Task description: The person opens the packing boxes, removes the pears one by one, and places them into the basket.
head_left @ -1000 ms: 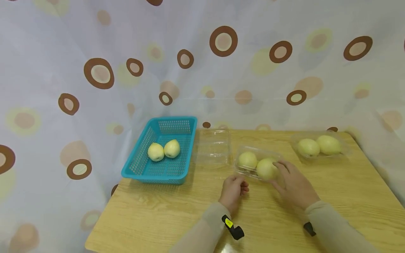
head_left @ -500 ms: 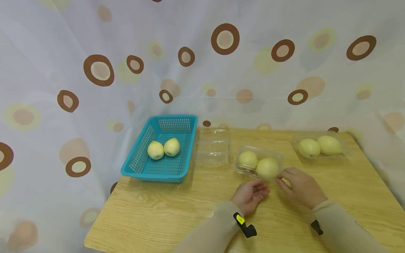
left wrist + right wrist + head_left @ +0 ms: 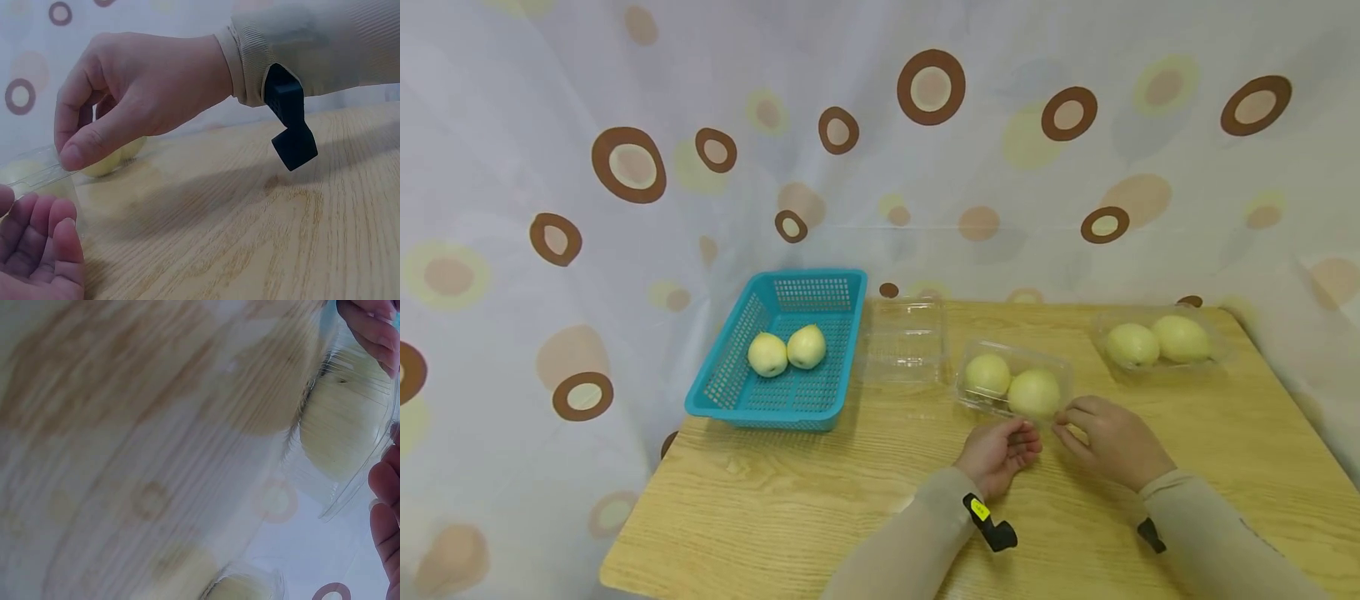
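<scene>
In the head view, a clear plastic clamshell box (image 3: 1013,357) holds two pale yellow pears, one on the left (image 3: 987,376) and one on the right (image 3: 1034,393). At its near right corner my right hand (image 3: 1112,442) pinches the rim between thumb and index finger, seen closely in the left wrist view. My left hand (image 3: 1000,454) is palm up at the box's near edge, fingers curled, thumb and index finger at the lip. The right wrist view shows a pear (image 3: 340,428) through the plastic and left fingers (image 3: 375,331) along the rim.
A blue basket (image 3: 700,404) with two pears (image 3: 767,355) stands at the left. Beside it lies a clear plastic box (image 3: 904,342). Another clear box (image 3: 1213,342) with two pears (image 3: 1180,338) sits at the back right of the wooden table (image 3: 760,517). A patterned curtain hangs behind.
My left hand has moved right along the box's near edge and turned palm up. My right hand has come off the right pear's side down to the near right corner.
</scene>
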`<action>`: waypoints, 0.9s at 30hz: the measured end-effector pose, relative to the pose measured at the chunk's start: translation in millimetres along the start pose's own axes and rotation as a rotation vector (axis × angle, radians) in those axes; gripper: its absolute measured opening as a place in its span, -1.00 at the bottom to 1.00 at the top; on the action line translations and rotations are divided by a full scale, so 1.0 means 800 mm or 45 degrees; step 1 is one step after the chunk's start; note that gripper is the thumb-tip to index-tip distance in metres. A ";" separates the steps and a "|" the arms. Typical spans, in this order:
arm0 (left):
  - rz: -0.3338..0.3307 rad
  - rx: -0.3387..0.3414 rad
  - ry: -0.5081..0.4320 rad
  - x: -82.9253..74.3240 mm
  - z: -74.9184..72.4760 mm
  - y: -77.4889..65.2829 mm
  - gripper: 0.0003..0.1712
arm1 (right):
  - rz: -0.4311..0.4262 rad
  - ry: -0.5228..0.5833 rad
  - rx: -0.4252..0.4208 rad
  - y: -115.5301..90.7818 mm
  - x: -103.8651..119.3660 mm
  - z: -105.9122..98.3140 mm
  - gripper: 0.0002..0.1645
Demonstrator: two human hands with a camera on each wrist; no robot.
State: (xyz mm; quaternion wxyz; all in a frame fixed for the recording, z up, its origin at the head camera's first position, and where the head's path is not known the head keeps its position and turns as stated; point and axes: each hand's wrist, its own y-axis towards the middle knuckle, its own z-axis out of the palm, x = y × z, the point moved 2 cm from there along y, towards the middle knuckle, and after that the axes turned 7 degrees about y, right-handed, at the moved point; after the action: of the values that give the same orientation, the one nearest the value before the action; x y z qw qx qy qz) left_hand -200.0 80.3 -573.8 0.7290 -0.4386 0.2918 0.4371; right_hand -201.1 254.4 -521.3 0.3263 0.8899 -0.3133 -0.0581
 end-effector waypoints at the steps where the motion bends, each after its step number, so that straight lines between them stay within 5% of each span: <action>1: 0.000 -0.001 0.001 0.000 0.000 0.000 -0.76 | -0.003 -0.001 0.003 0.000 -0.001 0.001 -0.85; 5: 0.011 -0.021 0.014 -0.001 0.003 0.000 -0.79 | -0.023 -0.002 0.015 -0.002 -0.003 0.001 -0.83; 12: 0.043 -0.061 0.041 0.000 0.006 -0.001 -0.86 | -0.075 -0.043 0.052 0.004 -0.001 -0.003 -0.40; 21: 0.074 -0.084 0.068 0.002 0.008 0.002 -0.86 | -0.100 -0.135 0.108 0.016 0.006 -0.005 -0.79; 27: 0.051 -0.108 0.080 0.002 0.012 0.003 -0.85 | -0.098 -0.190 0.095 0.018 0.007 -0.004 -0.81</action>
State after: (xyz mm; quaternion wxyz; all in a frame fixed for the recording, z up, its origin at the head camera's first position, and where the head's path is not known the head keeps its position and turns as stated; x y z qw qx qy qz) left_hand -200.7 90.1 -571.6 0.6913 -0.4766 0.3045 0.4497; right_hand -203.0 244.4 -509.4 0.2661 0.9060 -0.3043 -0.1252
